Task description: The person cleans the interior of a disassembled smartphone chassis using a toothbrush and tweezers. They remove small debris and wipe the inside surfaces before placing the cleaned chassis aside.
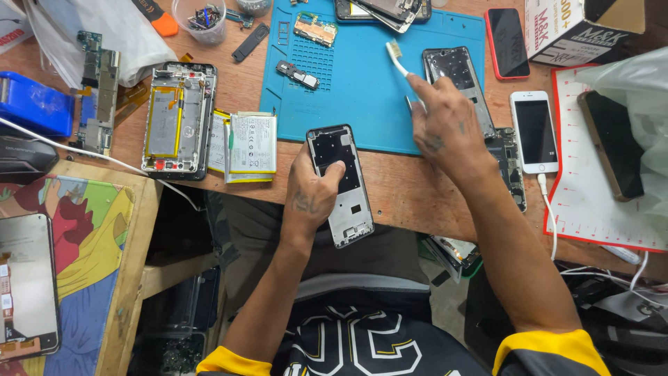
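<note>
Phone frame (342, 186): black-and-silver stripped shell, cut-outs showing, long axis tilted, overhanging bench (410, 188) edge just below blue mat (362, 90). Left hand (313, 191) clasped round frame, thumb across its face. Right hand (445, 125) closed on white toothbrush (398, 59), bristles raised over mat. Opened phone with yellow-edged battery bay (177, 120) left of mat.
</note>
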